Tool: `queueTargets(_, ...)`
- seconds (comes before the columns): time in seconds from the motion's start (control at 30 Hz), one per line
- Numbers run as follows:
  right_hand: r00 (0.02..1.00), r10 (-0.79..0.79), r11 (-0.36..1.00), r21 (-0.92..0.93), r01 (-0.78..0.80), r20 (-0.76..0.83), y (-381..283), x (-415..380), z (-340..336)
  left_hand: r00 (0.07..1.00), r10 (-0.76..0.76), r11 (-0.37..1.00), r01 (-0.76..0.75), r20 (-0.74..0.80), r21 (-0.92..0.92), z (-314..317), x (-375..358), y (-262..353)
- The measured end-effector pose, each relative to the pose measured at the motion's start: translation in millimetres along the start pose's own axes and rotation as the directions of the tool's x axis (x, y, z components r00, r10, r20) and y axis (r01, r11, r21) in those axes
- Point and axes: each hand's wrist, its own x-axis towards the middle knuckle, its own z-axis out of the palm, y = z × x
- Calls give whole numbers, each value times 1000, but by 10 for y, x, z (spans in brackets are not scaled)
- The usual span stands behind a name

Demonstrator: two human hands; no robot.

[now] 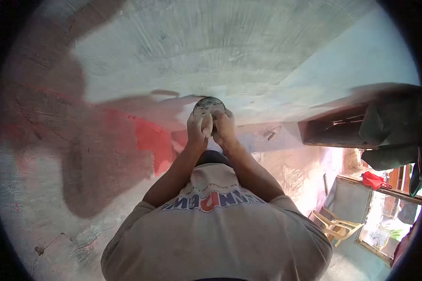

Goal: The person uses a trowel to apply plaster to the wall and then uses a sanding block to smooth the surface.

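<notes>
A round, grey, dark-speckled disc [208, 104] is held up in front of my chest, close to the pale wall surface. My left hand [198, 125] is closed at its lower left edge, thumb pressed toward the middle. On the other side my right hand [224, 125] grips the lower right edge, its fingers bent over the near face. Both hands almost meet below the disc, and whatever lies behind it is hidden. What kind of thing the disc is, I cannot tell.
Ahead spreads a streaked pale wall [187, 61], with a red patch [154, 140] at the left. At the right are a dark recess with hanging cloth [384, 124], a red cloth [374, 180], a wooden chair [336, 226] and a bright window opening [384, 225].
</notes>
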Motion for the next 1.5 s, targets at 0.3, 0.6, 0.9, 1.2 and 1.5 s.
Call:
queueTargets(0.3,995,-83,996,-24,84,47,2,-69,-33,992,123,968,-114,-25,225,33,-14,8)
queueTargets(0.6,999,-29,999,25,28,39,186,155,-191,990,142,989,-141,-9,43,-21,49,-249)
queueTargets(0.9,996,-31,998,49,27,83,113,-37,-195,980,141,959,-170,-137,-225,207,-135,15)
queueTargets(1.2,994,-112,992,-56,113,14,-38,-139,22,898,398,896,-424,186,131,-178,27,-358)
queueTargets(1.5,982,-189,969,-164,185,-11,-412,-460,333,941,329,943,-332,74,32,198,-154,558)
